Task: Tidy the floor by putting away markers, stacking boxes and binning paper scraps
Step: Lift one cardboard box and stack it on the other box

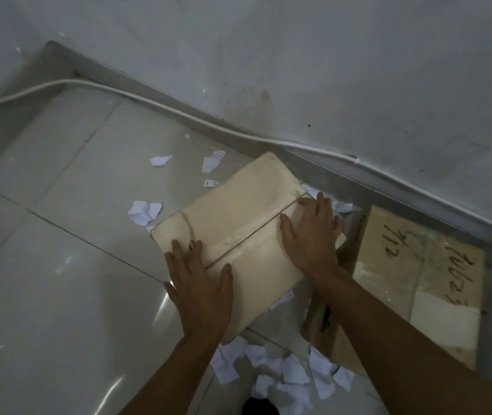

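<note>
Nearest, a heap of white paper scraps (pixel 283 375) lies on the tiled floor (pixel 59 295) between the two forearms, not yet binned. Just beyond, the left hand (pixel 201 283) and the right hand (pixel 310 235) both rest flat, fingers spread, on top of a pale cardboard box (pixel 238 223), one at its near corner and one at its right edge; neither is closed around anything. Beside it on the right sits a second box (pixel 418 283) with dark handwriting on its lid, close to the first. The step in hand looks like stacking the boxes: the next move probably calls for gripping the pale box by its sides and lifting it over the written one. Farther off, more loose scraps (pixel 161 160) lie scattered, then a white cable (pixel 179 110) runs along the wall (pixel 298 55). No markers show
</note>
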The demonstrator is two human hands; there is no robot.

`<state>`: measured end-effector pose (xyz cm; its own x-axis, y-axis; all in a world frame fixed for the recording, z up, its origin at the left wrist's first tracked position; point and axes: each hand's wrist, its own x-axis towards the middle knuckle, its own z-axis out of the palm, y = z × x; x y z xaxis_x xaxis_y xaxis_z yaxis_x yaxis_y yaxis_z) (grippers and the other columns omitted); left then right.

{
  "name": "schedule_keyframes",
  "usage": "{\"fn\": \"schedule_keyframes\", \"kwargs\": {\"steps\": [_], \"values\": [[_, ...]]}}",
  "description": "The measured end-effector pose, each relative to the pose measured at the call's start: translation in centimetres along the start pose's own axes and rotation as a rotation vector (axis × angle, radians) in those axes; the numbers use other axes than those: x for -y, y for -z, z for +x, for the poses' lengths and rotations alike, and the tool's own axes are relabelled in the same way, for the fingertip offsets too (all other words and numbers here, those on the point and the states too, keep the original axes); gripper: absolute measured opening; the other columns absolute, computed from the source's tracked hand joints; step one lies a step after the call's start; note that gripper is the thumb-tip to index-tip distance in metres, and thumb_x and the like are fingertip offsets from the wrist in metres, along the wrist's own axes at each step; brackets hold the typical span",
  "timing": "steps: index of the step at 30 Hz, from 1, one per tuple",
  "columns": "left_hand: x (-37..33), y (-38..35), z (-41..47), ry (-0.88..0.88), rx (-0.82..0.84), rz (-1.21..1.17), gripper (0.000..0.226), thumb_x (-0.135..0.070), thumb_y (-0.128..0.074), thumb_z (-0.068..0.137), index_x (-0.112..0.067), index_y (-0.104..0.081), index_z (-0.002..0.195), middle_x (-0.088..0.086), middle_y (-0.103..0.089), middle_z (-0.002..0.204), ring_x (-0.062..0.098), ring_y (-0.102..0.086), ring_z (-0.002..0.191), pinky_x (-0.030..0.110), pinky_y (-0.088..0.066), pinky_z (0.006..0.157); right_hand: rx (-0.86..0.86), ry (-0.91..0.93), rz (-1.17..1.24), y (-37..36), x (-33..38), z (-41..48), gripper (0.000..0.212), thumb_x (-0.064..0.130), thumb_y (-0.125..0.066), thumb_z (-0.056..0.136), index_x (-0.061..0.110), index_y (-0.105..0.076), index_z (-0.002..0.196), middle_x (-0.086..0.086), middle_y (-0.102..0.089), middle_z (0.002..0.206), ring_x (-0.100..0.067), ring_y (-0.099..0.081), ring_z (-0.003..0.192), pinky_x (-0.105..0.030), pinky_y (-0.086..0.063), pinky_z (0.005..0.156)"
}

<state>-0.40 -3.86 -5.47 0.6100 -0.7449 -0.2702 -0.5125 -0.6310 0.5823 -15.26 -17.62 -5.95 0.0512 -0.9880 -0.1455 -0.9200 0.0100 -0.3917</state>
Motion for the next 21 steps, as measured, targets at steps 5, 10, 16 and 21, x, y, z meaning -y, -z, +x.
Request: {"fn": "schedule_keyframes", "kwargs": {"steps": [5,10,16,21], "values": [[0.1,-0.7,0.0,0.128,0.011,-0.211,0.078,-0.036,-0.068,0.088,-0.027,-0.023,0.151,0.002,0.016,0.163,0.035,-0.009,0.149,0.055,-0.029,0.114,-0.069,-0.041,0.028,-0.4,-0.5,0.1,0.060,0.050,-0.056,0.086,0.015,-0.046,0.134,-0.009,-0.050,0.137,-0.029,-0.043,0.132,-0.053,-0.030,0.110],[-0.1,0.6,-0.3,0.148,0.002,-0.270,0.077,-0.036,-0.069,0.088,-0.028,-0.026,0.150,-0.001,0.011,0.164,0.030,-0.023,0.147,0.047,-0.036,0.109,-0.082,-0.048,0.041,0.7,0.7,-0.1,0.067,0.051,-0.066,0.078,0.019,-0.045,0.134,-0.009,-0.046,0.137,-0.030,-0.040,0.130,-0.052,-0.032,0.109],[-0.5,5.9,-2.8,0.169,-0.030,-0.312,0.074,-0.037,-0.067,0.089,-0.030,-0.025,0.150,-0.005,0.013,0.164,0.025,-0.021,0.148,0.046,-0.035,0.112,-0.107,0.032,0.003,4.4,5.4,-1.7,0.064,0.050,-0.066,0.075,0.022,-0.048,0.129,-0.006,-0.048,0.132,-0.028,-0.042,0.127,-0.049,-0.032,0.104],[-1.2,14.1,-3.7,0.242,-0.060,-0.333,0.074,-0.034,-0.068,0.089,-0.033,-0.026,0.150,-0.001,0.013,0.164,0.021,-0.020,0.148,0.032,-0.026,0.110,-0.036,0.087,0.011,8.5,12.9,-3.6,0.061,0.044,-0.069,0.078,0.020,-0.049,0.130,-0.007,-0.050,0.131,-0.029,-0.041,0.127,-0.047,-0.032,0.100]]}}
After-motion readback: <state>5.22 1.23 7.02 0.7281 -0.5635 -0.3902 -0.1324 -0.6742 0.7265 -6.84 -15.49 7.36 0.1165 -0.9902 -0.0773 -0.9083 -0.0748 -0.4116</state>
